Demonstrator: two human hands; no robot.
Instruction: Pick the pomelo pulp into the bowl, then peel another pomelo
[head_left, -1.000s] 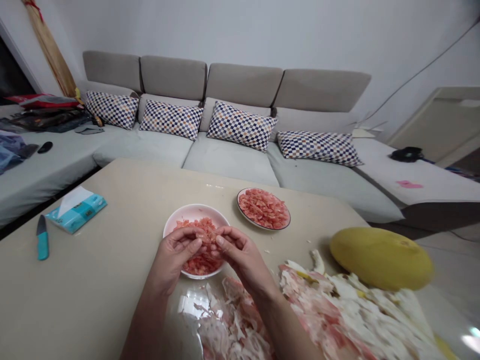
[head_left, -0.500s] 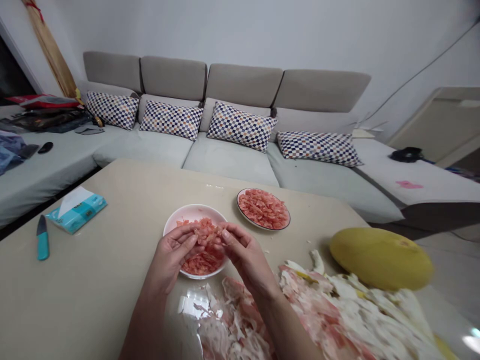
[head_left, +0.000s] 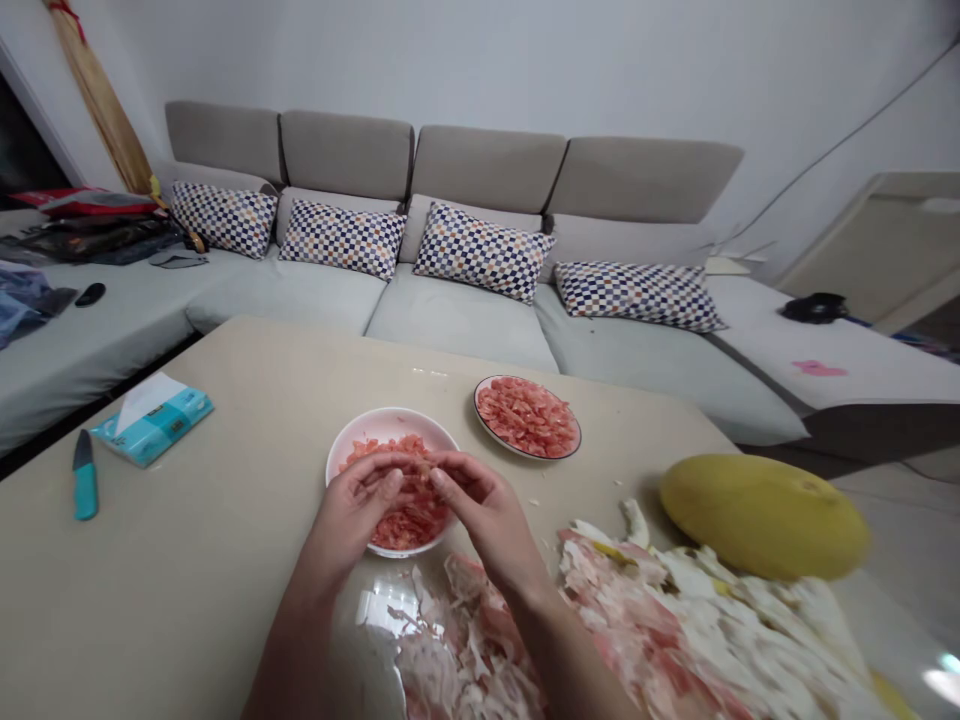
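My left hand and my right hand meet over a pink bowl holding pink fruit flesh. Both hands have their fingers curled and pinch a small piece of the pink flesh between their fingertips just above the bowl. Behind and to the right stands a plate heaped with more pink flesh pieces. A whole yellow pomelo lies on the table at the right.
A heap of white and pink peel and pith covers the table's near right. A teal-handled knife and a tissue pack lie at the left on the beige table. A grey sofa with checked cushions runs behind.
My fingertips have closed together again over the bowl, after spreading slightly half a second ago. The hands stayed in place.
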